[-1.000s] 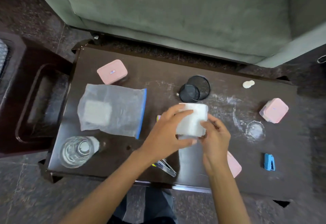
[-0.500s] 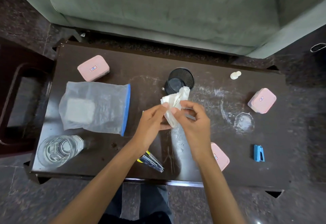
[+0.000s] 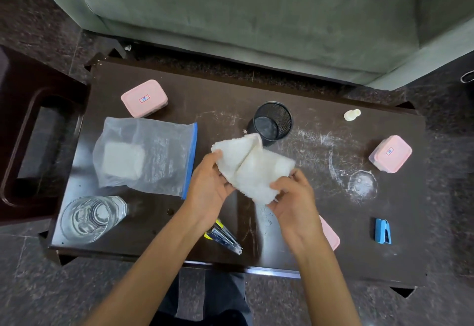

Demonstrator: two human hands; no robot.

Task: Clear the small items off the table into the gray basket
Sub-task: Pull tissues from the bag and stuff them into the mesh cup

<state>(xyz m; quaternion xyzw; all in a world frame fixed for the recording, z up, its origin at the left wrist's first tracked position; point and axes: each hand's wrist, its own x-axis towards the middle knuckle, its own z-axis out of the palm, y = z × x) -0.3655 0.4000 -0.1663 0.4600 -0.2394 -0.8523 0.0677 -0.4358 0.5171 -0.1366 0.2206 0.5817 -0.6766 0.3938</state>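
A white cloth (image 3: 252, 166) hangs spread between both hands above the middle of the dark table (image 3: 333, 243). My left hand (image 3: 207, 184) pinches its left edge and my right hand (image 3: 295, 197) grips its lower right corner. Just behind the cloth stands a black mesh cup (image 3: 272, 123). Pink boxes lie at the back left (image 3: 144, 97) and at the right (image 3: 390, 153), and a third pink box (image 3: 331, 236) shows partly under my right wrist. A blue stapler (image 3: 382, 231) is near the front right. No gray basket is in view.
A clear zip bag (image 3: 146, 156) with a white pad inside lies on the left, and a glass of water (image 3: 88, 218) stands at the front left corner. Pens (image 3: 225, 238) lie under my left forearm. A small cream blob (image 3: 352, 114) is at the back right. A green sofa (image 3: 256, 5) is behind.
The cloth was a folded block, then bunched between my fingers, and is now opened out wide between both hands. The camera view has shifted slightly.
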